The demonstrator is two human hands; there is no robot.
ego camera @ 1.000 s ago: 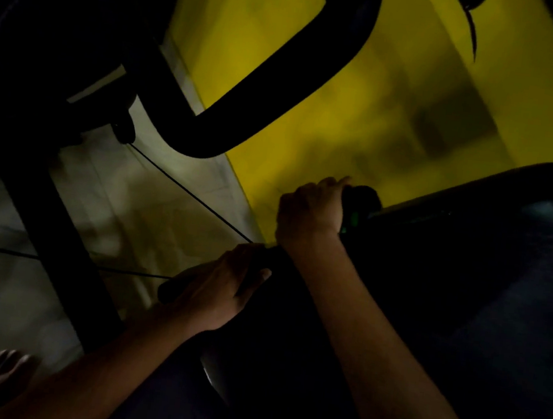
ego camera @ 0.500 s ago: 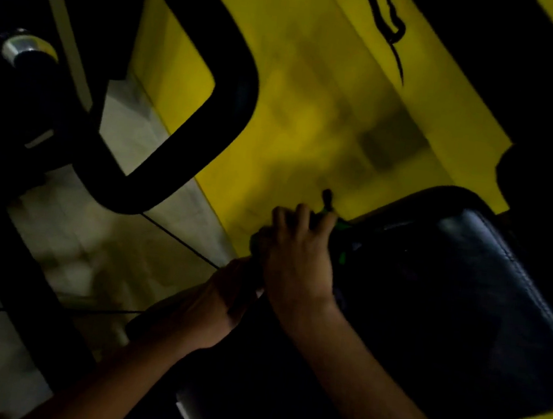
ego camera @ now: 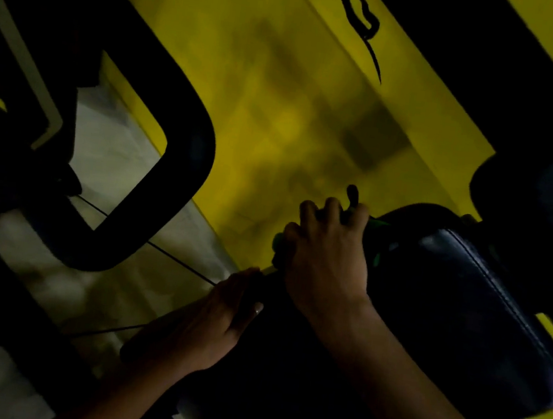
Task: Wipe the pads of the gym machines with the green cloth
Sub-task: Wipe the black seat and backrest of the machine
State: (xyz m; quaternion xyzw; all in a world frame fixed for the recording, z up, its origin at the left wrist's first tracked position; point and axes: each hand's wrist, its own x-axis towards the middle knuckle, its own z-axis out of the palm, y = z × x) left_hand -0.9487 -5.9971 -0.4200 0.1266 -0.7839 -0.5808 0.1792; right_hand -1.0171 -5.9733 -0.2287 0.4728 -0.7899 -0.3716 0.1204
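Cloth: green cloth [ego camera: 377, 225], only slivers visible at the pad's end, approx. centre, at 1 o'clock from the right hand.
Pad: dark stitched pad [ego camera: 464, 306], from centre out to 4 o'clock.
R hand: right hand [ego camera: 326, 256], fingers curled, clamped on the cloth at the pad's end.
L hand: left hand [ego camera: 217, 323], at 7 o'clock from the right; fingers wrapped round a dark bar [ego camera: 149, 341] (very dim).
Surroundings: black frame loop [ego camera: 183, 164] at 10 o'clock; yellow wall [ego camera: 284, 72] at 12.

A dimly lit gym

Left of the right hand [ego camera: 326, 259], a black tubular machine frame [ego camera: 172, 176] and thin cable [ego camera: 176, 260]; to its right, a stitched black pad [ego camera: 470, 307]; beyond, a yellow wall [ego camera: 282, 89].
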